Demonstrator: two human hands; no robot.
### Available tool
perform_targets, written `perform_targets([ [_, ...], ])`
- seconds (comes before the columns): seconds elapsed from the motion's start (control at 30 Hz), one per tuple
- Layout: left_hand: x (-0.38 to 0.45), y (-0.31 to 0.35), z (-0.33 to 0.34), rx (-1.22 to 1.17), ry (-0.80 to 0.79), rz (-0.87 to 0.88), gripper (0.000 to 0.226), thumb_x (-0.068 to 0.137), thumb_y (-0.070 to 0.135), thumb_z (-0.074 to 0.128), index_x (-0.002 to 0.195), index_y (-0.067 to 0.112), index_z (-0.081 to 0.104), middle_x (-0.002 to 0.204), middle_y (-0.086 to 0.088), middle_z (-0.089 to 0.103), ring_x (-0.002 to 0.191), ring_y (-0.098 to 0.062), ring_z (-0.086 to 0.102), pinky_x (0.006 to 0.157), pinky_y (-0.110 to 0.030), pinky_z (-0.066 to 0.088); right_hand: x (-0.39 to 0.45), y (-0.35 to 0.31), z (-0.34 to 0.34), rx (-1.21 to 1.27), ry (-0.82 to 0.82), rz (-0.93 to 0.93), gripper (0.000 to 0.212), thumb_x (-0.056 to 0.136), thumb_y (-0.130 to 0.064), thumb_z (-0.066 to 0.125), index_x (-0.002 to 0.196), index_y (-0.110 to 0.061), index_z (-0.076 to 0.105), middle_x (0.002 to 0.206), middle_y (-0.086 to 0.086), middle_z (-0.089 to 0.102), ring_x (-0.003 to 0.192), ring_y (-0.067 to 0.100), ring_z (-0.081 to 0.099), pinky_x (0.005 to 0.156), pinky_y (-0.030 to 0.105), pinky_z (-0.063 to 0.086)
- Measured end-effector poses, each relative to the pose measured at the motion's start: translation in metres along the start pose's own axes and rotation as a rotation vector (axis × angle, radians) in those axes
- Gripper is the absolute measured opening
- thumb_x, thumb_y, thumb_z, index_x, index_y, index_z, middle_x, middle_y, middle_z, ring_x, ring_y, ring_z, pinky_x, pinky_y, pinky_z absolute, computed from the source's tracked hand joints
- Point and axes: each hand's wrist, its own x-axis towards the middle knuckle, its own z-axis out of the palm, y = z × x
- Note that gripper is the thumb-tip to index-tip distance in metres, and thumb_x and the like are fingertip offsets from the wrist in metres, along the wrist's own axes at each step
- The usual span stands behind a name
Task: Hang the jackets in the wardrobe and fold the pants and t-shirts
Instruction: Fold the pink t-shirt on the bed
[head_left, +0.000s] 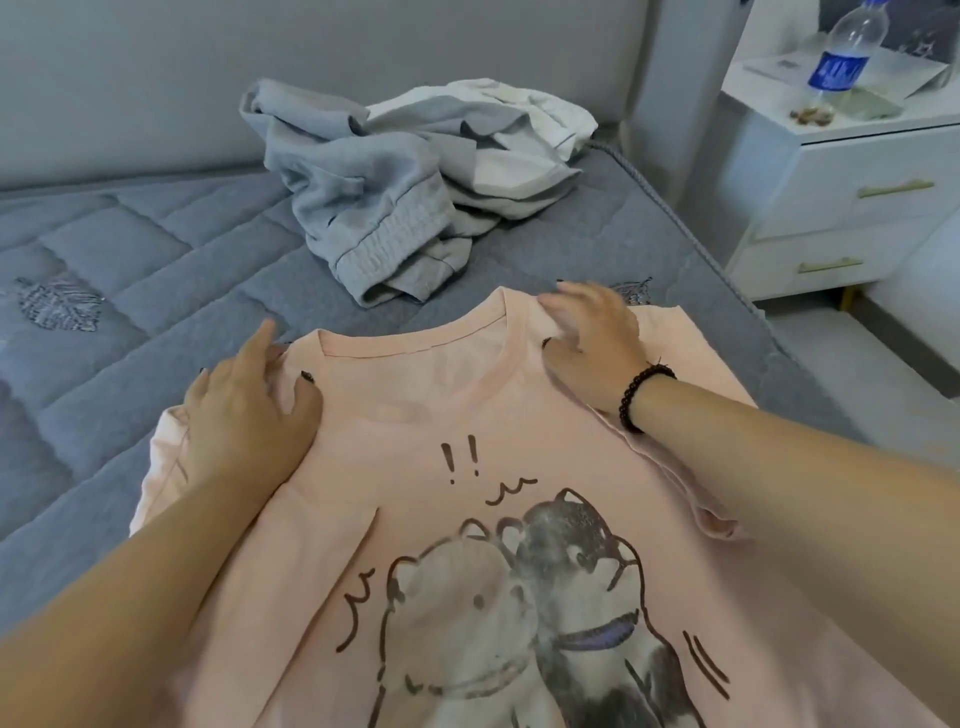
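On the pink t-shirt (441, 447), both hands — left (249, 405), right (592, 338) — press its shoulders, fingers seemingly loosely spread.

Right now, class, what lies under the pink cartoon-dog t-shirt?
The pink cartoon-dog t-shirt lies flat on the grey quilted mattress, which shows all around it. Whatever the shirt itself covers cannot be seen.
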Motion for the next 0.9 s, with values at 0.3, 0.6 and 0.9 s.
perform_targets([
  [0.3,0.003,-0.002,0.002,0.056,-0.014,-0.002,0.061,0.076,0.042,0.043,0.133,0.022,0.053,0.131,-0.005,0.054,0.124,-0.026,0.048,0.114,-0.048,0.027,0.004,-0.005,0.006,-0.096,-0.015,-0.081,0.053,0.086,-0.02,0.052,0.138,-0.024,0.046,0.142,-0.006,0.048,0.134,0.015,0.036,0.113,0.033,0.019],
  [0.6,0.005,-0.002,0.001,0.062,-0.01,-0.026,0.063,0.073,0.044,0.043,0.129,0.015,0.055,0.128,-0.008,0.055,0.12,-0.03,0.05,0.111,-0.049,0.03,0.011,-0.025,-0.033,0.176,0.071,0.028,0.011,0.077,-0.012,0.066,0.082,-0.02,0.071,0.08,-0.005,0.064,0.087,0.014,0.062,0.076,0.018,0.045],
  [0.9,0.004,-0.004,0.001,-0.002,0.062,-0.053,0.036,0.078,0.04,0.047,0.101,0.014,0.057,0.106,-0.007,0.059,0.101,-0.031,0.054,0.092,-0.046,0.043,-0.159,-0.02,0.01,-0.164,0.197,-0.182,0.013,0.082,-0.029,0.047,0.082,-0.017,0.052,0.084,-0.002,0.048,0.079,0.02,0.044,0.067,0.034,0.037],
])
